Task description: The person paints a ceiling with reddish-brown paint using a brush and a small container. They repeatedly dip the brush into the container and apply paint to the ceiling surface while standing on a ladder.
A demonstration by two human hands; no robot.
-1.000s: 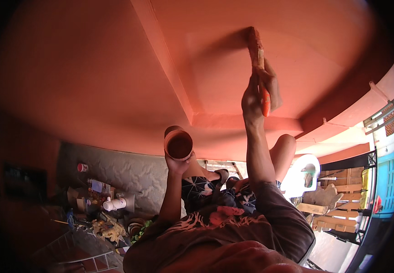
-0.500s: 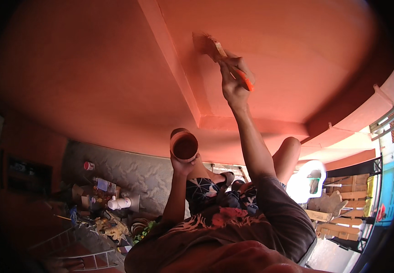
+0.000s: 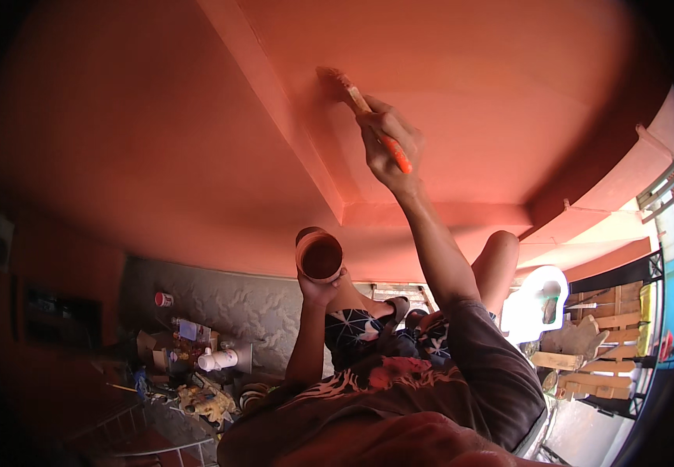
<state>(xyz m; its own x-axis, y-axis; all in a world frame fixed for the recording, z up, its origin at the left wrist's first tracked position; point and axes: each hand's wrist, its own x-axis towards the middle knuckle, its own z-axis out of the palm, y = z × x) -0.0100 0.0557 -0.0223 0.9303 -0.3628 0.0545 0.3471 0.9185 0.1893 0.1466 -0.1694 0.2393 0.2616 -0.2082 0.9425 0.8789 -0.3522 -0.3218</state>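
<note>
My right hand (image 3: 390, 142) is raised and wrapped round the orange handle of a paintbrush (image 3: 358, 100). The brush's dark bristles meet the orange-red painted surface (image 3: 446, 101), just right of a raised beam (image 3: 263, 86) running across it. Lower down, my left hand (image 3: 321, 288) grips a round paint container (image 3: 319, 254) from beneath. Its open mouth shows dark reddish-brown inside; how full it is I cannot tell.
Far below on the left lie a white jug (image 3: 218, 359), a small red-and-white tub (image 3: 163, 299), a cardboard box (image 3: 152, 350) and mixed clutter. A metal ladder (image 3: 167, 449) is at lower left. Wooden pallets (image 3: 605, 342) stand at the right, beside a white plastic chair (image 3: 535, 300).
My right hand and the brush have shifted slightly left and down, and the brush is now turned more edge-on. The left hand with the container has barely moved.
</note>
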